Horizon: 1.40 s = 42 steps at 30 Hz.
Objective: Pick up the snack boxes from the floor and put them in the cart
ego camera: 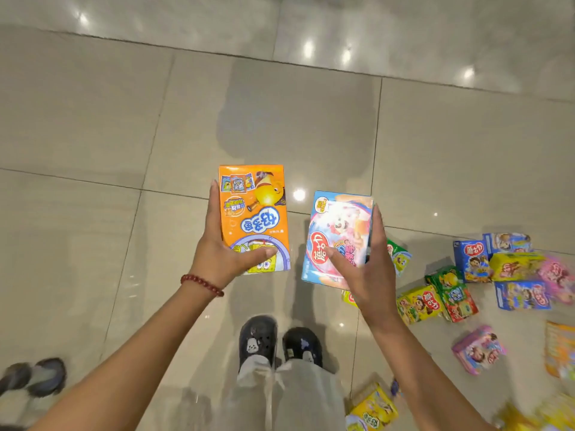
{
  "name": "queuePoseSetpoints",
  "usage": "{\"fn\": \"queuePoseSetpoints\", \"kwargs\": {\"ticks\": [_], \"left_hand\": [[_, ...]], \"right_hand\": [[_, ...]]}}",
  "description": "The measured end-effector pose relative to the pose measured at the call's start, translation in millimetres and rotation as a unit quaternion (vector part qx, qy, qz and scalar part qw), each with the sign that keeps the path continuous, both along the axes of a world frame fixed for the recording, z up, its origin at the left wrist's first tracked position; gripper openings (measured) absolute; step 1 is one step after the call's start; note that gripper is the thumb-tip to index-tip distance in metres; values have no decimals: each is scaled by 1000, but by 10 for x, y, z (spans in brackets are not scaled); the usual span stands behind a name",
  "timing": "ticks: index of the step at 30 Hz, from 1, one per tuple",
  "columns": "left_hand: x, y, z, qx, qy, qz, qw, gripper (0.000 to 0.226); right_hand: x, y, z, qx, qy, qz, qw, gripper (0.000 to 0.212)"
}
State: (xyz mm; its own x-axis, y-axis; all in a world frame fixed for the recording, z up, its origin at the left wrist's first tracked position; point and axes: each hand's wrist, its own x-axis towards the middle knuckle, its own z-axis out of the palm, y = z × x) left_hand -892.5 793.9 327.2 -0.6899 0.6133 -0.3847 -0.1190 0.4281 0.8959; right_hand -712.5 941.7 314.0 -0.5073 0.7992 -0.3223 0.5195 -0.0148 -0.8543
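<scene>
My left hand (222, 244) holds an orange snack box (255, 209) upright in front of me, thumb across its lower face and fingers along its left edge. My right hand (364, 265) holds a pale blue and pink snack box (339, 231), thumb on its face and fingers on its right edge. Both boxes are lifted above the tiled floor (124, 119). Several more snack boxes lie scattered on the floor at the right: a blue one (471, 256), a yellow one (418, 303), a green and red one (452, 293) and a purple one (479, 349). No cart is in view.
My two dark shoes (277, 343) stand below the held boxes. Another pair of shoes (34, 377) sits at the lower left. A yellow box (373, 409) lies by my right foot. Bare glossy tiles stretch ahead and to the left.
</scene>
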Motion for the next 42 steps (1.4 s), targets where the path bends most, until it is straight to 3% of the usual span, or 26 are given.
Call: {"fn": "queuePoseSetpoints", "kwargs": {"ticks": [5,11,16,21,31,35,39,42], "left_hand": [[-73,-308,1196,31,36,86,995,128],[-313,-917,2770,62,101,180,977,129],[-391,-1660,4064,85,162,246,952,131],[-166,-2514,4965,99,233,339,906,129],[884,-4281,5603,116,306,504,800,110],[1410,-5135,5746,103,310,551,768,126],[1968,-6061,5829,85,318,596,732,118],[2258,-6643,5736,85,314,616,718,116]], "right_hand": [[-293,-41,1199,-27,81,38,996,91],[-890,-208,2774,18,141,152,978,90],[-1508,-814,3971,24,224,268,937,84],[-1831,-1699,4789,30,280,388,878,85],[-1679,-3521,5536,11,331,523,786,82],[-1571,-4419,5683,-14,335,585,739,72],[-1365,-5382,5771,-50,350,613,707,62],[-1224,-5978,5704,-63,351,625,695,67]]}}
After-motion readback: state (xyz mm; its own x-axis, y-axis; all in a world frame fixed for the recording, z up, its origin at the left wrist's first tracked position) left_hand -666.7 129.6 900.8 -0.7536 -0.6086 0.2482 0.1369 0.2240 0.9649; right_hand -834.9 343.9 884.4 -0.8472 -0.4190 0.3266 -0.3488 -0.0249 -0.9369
